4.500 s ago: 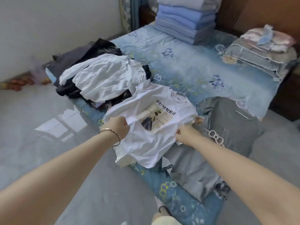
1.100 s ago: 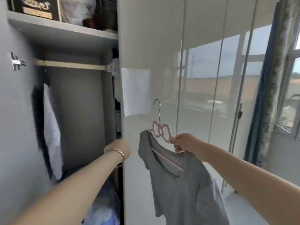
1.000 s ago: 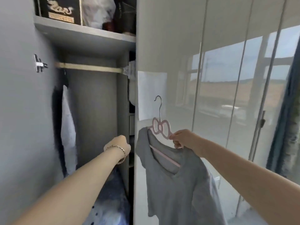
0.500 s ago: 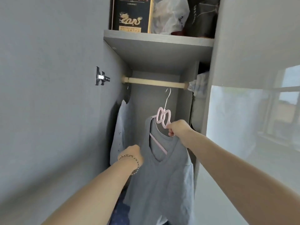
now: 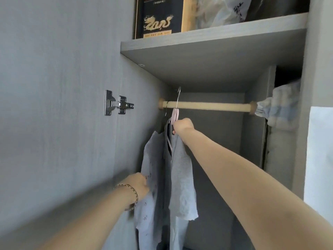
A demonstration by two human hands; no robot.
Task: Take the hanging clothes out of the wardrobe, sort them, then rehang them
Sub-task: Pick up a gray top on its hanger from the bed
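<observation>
Inside the grey wardrobe a wooden rail (image 5: pixel 212 106) runs under the shelf. My right hand (image 5: pixel 182 126) grips the pink hanger (image 5: pixel 175 114) that carries a grey T-shirt (image 5: pixel 180 170); its metal hook reaches up at the rail's left end. To the left of it hangs a pale printed shirt (image 5: pixel 150 168) on its own hook. My left hand (image 5: pixel 139 184), with a bracelet at the wrist, holds the edge of that pale shirt low down.
The open door panel (image 5: pixel 63 105) with a metal hinge (image 5: pixel 117 104) fills the left. The shelf (image 5: pixel 216 42) above carries a black box (image 5: pixel 158 17) and a plastic bag (image 5: pixel 219 11). A checked cloth (image 5: pixel 281 109) bulges by the rail's right end.
My right hand has lifted the grey T-shirt on its hanger up to the rail's left end. My left hand has moved onto the pale shirt. The view has closed in on the wardrobe.
</observation>
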